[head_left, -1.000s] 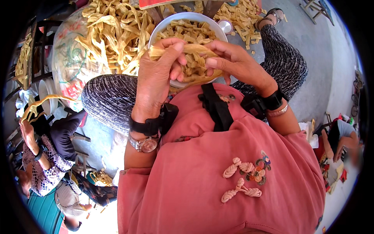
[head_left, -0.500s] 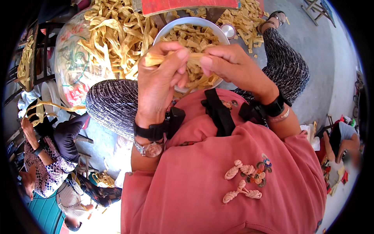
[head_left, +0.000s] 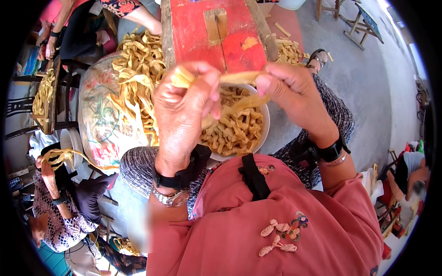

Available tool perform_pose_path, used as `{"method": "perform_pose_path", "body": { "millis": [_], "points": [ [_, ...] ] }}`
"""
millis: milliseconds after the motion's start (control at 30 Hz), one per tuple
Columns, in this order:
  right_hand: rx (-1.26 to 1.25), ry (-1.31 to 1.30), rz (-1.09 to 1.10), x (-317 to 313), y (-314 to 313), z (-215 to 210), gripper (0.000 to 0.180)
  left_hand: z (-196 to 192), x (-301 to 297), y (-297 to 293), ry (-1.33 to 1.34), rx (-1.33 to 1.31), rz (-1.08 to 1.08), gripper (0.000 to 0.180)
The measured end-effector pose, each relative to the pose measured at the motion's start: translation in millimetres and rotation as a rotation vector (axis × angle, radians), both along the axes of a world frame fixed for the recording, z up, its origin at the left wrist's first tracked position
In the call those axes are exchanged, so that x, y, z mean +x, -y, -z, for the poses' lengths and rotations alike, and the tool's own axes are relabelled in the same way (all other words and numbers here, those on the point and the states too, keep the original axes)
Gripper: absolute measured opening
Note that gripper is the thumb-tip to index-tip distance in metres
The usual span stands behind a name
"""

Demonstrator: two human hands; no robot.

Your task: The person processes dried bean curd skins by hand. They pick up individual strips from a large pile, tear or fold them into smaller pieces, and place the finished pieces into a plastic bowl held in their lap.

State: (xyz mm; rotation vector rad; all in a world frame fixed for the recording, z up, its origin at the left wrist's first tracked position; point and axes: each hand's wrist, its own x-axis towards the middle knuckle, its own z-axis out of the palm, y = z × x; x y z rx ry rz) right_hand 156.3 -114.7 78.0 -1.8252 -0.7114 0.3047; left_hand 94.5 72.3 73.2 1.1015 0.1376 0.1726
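Observation:
A long, pale-yellow dried strip [head_left: 240,77] is stretched between my two hands, above a white basin [head_left: 265,126]. My left hand [head_left: 182,110] is closed around one part of it, with a folded end poking out beside the thumb. My right hand [head_left: 297,101] pinches the strip between thumb and fingers, and a loose tail hangs below toward the basin. Short cut pieces [head_left: 239,131] of the same yellow stuff fill much of the basin. Its far rim is partly hidden by my hands and the strip.
Beyond the basin stands a red-topped wooden bench [head_left: 195,41] with an upright wooden block [head_left: 215,26]. Long yellow strips [head_left: 140,76] lie heaped at left on a large plastic sack [head_left: 99,110]. More pieces [head_left: 287,50] lie right of the bench. At left, a seated co-worker [head_left: 60,207] holds strips.
My hands have moved apart, and more of the strip shows between them. The view has shifted, so more of the red bench and the basin's contents are visible.

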Motion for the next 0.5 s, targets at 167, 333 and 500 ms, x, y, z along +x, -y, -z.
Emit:
{"method": "perform_pose_path", "body": {
  "millis": [167, 333, 500],
  "points": [
    [-0.045, 0.136, 0.016, 27, -3, -28, 0.030, -27, 37, -2, 0.072, 0.147, -0.037, 0.005],
    [-0.110, 0.267, 0.088, 45, -12, -8, 0.023, -13, 57, -5, -0.016, 0.329, -0.113, 0.010],
    [-0.140, 0.302, 0.099, 49, -17, -2, 0.019, 3, 64, -10, 0.016, 0.284, -0.103, 0.007]
  ]
}}
